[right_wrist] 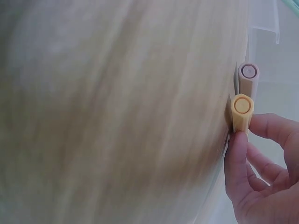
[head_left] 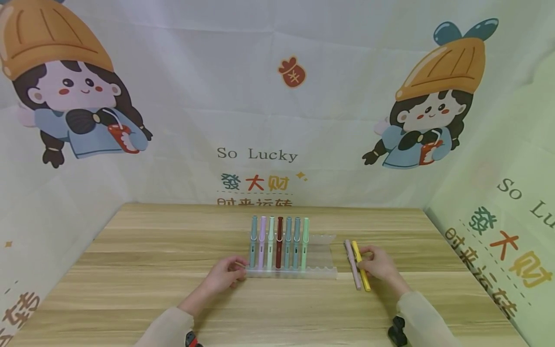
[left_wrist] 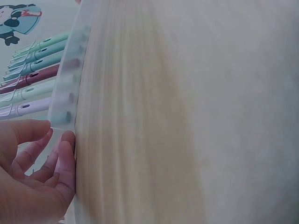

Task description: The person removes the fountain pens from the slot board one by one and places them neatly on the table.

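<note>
A clear plastic pen rack [head_left: 321, 273] stands on the table, holding a row of capped pens, among them a dark red pen [head_left: 279, 243] and a lilac pen [head_left: 262, 243]. My left hand [head_left: 225, 273] is at the rack's left end, fingers loosely bent. In the left wrist view its fingertips [left_wrist: 43, 125] come right to the rack's corner, with a gap between finger and thumb. To the right of the rack, my right hand [head_left: 380, 264] pinches a yellow pen [right_wrist: 242, 106] between thumb and finger. A pale mauve pen [head_left: 353, 265] lies close alongside it.
The rack's right part shows bare notches along its front strip [head_left: 318, 270]. Bare wood tabletop [head_left: 282, 313] lies in front of the rack. A printed cloth [head_left: 338, 183] hangs behind the table and along both sides.
</note>
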The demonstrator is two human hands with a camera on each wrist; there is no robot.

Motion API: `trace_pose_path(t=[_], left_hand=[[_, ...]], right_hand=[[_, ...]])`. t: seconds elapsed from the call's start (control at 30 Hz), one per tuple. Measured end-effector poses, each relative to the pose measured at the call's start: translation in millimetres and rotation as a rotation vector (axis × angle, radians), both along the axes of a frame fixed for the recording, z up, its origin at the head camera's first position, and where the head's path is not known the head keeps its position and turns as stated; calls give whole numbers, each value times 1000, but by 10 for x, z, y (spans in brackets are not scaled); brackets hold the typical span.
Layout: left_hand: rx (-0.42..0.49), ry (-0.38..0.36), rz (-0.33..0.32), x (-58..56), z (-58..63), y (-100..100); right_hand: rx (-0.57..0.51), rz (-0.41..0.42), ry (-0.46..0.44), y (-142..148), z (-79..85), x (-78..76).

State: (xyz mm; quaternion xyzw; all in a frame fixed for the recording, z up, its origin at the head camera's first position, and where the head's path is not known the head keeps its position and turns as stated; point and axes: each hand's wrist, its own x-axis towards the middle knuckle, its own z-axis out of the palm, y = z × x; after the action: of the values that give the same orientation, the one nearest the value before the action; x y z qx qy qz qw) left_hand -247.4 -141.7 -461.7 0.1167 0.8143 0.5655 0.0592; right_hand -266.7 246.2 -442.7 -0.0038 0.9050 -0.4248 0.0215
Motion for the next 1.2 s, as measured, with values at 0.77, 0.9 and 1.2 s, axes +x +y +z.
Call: trace_pose_path(t=[0.77, 0.9, 1.2], left_hand=[[-5, 3, 8, 12, 2, 6], [-6, 4, 6, 13, 1, 1], [-7, -8, 16, 22, 7, 6]], right_hand=[[-22, 1, 0, 0, -1, 2], [-28, 1, 0, 2, 3, 11], [-105, -19, 37, 19, 78, 21]])
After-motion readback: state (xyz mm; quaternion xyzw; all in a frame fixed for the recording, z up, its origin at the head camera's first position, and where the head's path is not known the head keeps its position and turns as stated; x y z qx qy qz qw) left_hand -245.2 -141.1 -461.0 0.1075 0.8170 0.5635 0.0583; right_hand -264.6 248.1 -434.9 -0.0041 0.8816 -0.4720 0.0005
